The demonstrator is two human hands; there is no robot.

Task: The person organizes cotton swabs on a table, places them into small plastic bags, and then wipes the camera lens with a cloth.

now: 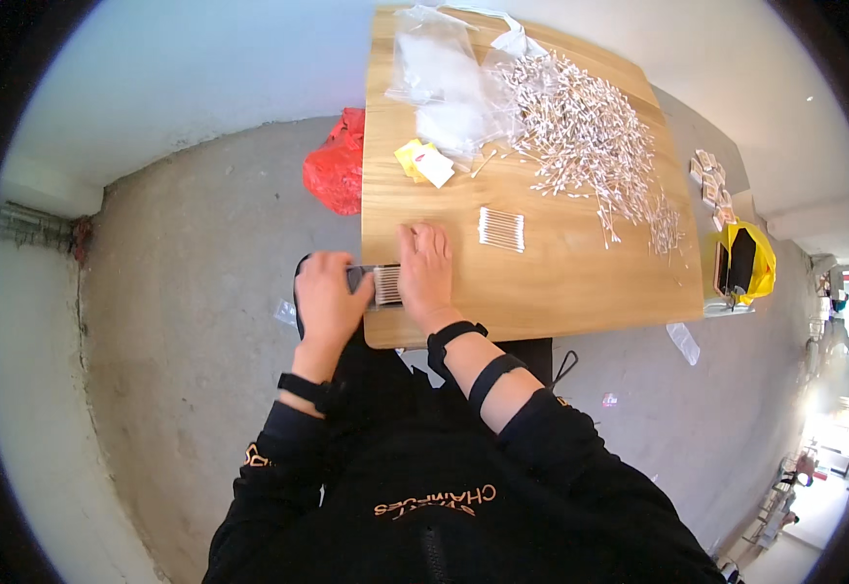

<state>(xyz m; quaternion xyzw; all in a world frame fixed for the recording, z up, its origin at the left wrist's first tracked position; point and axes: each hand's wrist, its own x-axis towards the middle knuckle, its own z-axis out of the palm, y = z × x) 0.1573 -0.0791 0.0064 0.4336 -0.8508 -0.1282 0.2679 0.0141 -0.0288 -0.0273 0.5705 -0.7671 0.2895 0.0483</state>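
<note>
Head view: swabs (386, 286) in a small dark-edged holder (354, 279) between my left hand (330, 296) and right hand (427, 275).
My left thumb and fingers grasp the holder's left end; my right palm lies over its other end, though I cannot tell whether it grips; all this sits at the counter (560, 302)'s near left corner. From there, a loose swab row (501, 230) lies at 2 o'clock, the big swab heap (580, 127) beyond it. Toward 1 o'clock are clear bags (434, 58), their white contents indistinct. A closed-looking red bag (335, 170) sits at 11 o'clock; at 3 o'clock, a gaping yellow bag (761, 265) holds something dark.
</note>
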